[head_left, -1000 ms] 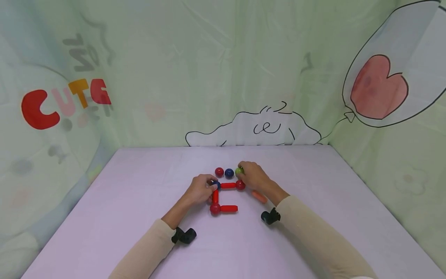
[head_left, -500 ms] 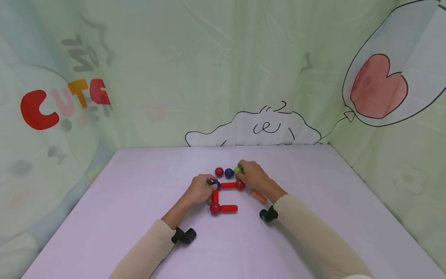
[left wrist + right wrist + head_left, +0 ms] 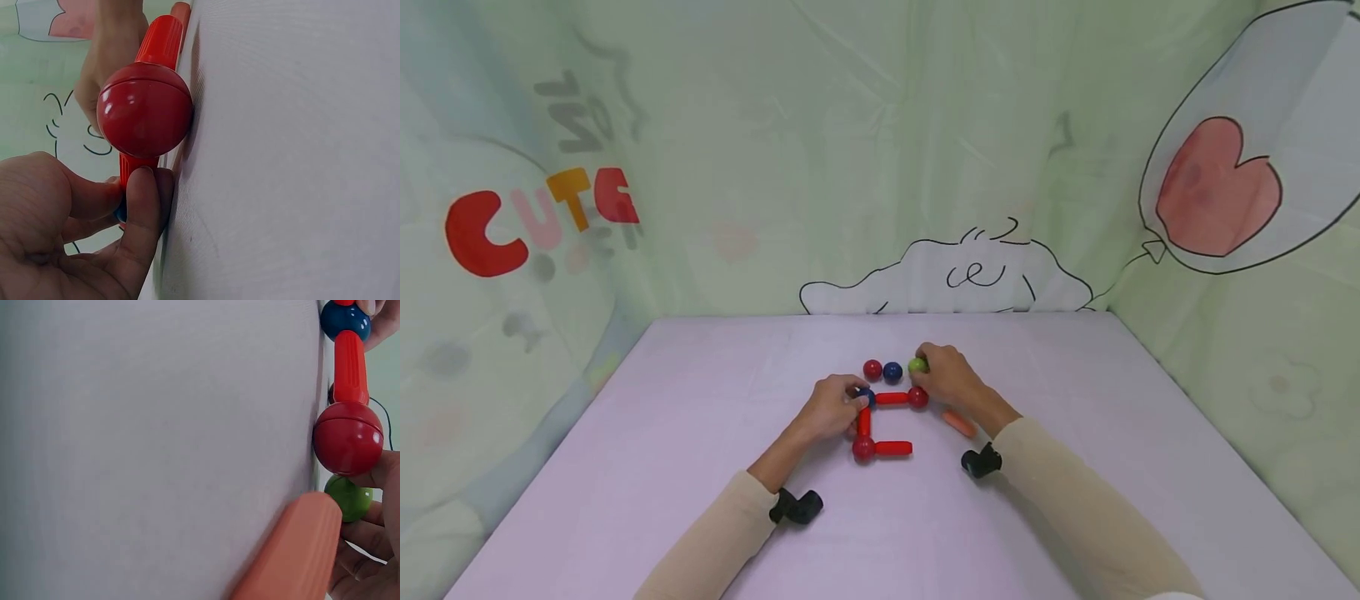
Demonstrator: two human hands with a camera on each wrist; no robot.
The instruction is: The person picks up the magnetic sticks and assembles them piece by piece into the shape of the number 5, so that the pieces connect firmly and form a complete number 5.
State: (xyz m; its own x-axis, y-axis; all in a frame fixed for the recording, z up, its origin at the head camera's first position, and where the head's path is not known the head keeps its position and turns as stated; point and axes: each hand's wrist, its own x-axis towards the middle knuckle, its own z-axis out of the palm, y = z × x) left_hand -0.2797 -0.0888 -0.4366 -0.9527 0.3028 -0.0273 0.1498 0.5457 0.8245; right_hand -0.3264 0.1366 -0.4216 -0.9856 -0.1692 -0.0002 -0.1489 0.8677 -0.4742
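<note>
My left hand (image 3: 832, 407) grips the blue ball (image 3: 868, 397) at the far left corner of a C-shaped assembly of balls and red rods. From that corner one red rod (image 3: 892, 399) runs right to a red ball (image 3: 918, 397). Another red rod (image 3: 864, 422) comes toward me to a nearer red ball (image 3: 863, 448), which has a third red rod (image 3: 893, 448) sticking out to the right. Just behind the assembly's right end, my right hand (image 3: 951, 375) holds a green ball (image 3: 917, 366) between thumb and fingers; the right wrist view shows this green ball (image 3: 349, 498) too.
A loose red ball (image 3: 872, 370) and a loose blue ball (image 3: 892, 372) sit side by side behind the assembly. An orange rod (image 3: 959, 422) lies under the right wrist. Everything rests on a pale cloth-covered table (image 3: 715, 358), with printed curtains behind and beside it.
The green ball, in my right hand, has shifted slightly left and then back right, leaving a wider gap to the loose blue ball. My left hand and the assembly stay in place.
</note>
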